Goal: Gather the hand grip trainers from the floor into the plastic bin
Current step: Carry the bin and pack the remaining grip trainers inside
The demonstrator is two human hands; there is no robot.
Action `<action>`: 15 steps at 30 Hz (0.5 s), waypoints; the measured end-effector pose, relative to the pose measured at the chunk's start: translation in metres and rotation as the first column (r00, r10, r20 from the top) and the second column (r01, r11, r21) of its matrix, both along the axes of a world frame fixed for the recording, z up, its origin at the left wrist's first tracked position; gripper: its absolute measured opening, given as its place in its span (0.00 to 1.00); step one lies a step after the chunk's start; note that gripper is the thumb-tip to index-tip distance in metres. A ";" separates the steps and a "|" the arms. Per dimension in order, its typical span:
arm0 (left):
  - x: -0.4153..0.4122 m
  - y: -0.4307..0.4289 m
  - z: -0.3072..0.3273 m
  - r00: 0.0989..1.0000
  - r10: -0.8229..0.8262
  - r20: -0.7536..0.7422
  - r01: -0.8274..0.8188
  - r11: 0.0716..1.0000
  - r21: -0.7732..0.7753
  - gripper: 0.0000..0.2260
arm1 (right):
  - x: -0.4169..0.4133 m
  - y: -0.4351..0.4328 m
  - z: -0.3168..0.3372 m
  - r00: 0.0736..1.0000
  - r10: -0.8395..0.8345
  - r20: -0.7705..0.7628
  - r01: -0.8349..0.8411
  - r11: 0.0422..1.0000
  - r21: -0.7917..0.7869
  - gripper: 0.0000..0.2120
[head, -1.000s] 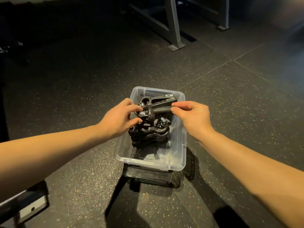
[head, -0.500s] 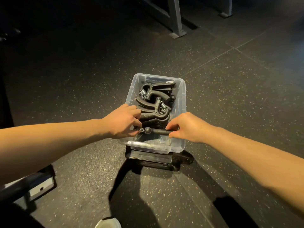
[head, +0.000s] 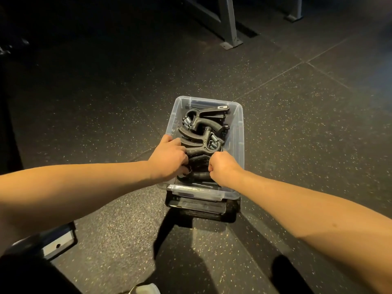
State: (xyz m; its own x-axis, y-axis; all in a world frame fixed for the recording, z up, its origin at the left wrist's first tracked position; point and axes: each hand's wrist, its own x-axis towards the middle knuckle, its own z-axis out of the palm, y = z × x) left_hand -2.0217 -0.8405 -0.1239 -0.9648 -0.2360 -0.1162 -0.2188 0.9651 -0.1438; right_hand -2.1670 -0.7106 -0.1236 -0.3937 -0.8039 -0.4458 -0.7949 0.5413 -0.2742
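A clear plastic bin (head: 239, 132) stands on the dark speckled floor, holding several black hand grip trainers (head: 203, 128) with metal springs. Both my hands are inside its near end. My left hand (head: 169, 159) curls its fingers round the spring end of one black trainer (head: 199, 175) that lies low across the bin. My right hand (head: 222, 169) pinches the other end of that same trainer's handle. The rest of that trainer is hidden under my hands.
The bin sits on a dark lid or tray (head: 201, 206). A grey metal frame leg (head: 228, 24) with a foot plate stands on the floor behind. A grey metal bracket (head: 58, 244) lies at the lower left. The floor has tile seams to the right.
The trainer I held above the bin has come down into the bin's near end. Both hands have followed it lower and closer together.
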 end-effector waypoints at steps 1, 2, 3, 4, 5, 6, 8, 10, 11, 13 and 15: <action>-0.002 -0.001 -0.001 1.000 0.009 0.016 -0.009 1.000 -0.007 0.14 | 0.000 -0.002 -0.004 0.999 -0.032 0.004 0.032 0.999 0.002 0.07; -0.003 -0.001 -0.001 0.999 0.014 0.036 -0.013 1.000 -0.013 0.14 | 0.001 -0.004 -0.007 0.998 -0.069 0.013 0.069 0.998 0.000 0.06; -0.005 -0.001 -0.001 0.998 0.007 0.057 -0.006 1.000 -0.026 0.13 | 0.002 -0.005 -0.011 0.993 -0.114 0.024 0.114 0.993 -0.002 0.06; -0.006 -0.001 -0.001 0.997 -0.009 0.079 0.013 0.999 -0.049 0.13 | 0.003 -0.006 -0.014 0.986 -0.161 0.036 0.162 0.987 -0.007 0.06; -0.008 0.001 -0.001 0.994 -0.031 0.103 0.039 0.997 -0.074 0.12 | 0.004 -0.008 -0.018 0.976 -0.210 0.050 0.211 0.977 -0.011 0.06; -0.010 0.003 -0.001 0.991 -0.056 0.125 0.068 0.993 -0.096 0.11 | 0.004 -0.008 -0.021 0.964 -0.260 0.063 0.261 0.965 -0.014 0.06; -0.012 0.007 -0.003 0.985 -0.099 0.142 0.118 0.985 -0.129 0.07 | 0.006 -0.010 -0.027 0.933 -0.351 0.084 0.353 0.935 -0.015 0.06; -0.013 0.010 -0.004 0.982 -0.124 0.142 0.145 0.978 -0.151 0.06 | 0.006 -0.011 -0.034 0.906 -0.411 0.100 0.415 0.910 -0.020 0.07; -0.013 0.011 -0.004 0.981 -0.131 0.143 0.153 0.975 -0.159 0.06 | 0.006 -0.012 -0.038 0.894 -0.435 0.110 0.440 0.898 -0.021 0.07; -0.013 0.012 -0.004 0.981 -0.133 0.142 0.156 0.974 -0.163 0.06 | 0.007 -0.011 -0.042 0.879 -0.462 0.120 0.466 0.885 -0.004 0.08; -0.013 0.012 -0.002 0.982 -0.124 0.140 0.146 0.977 -0.158 0.06 | 0.007 -0.011 -0.044 0.864 -0.483 0.140 0.485 0.874 0.027 0.08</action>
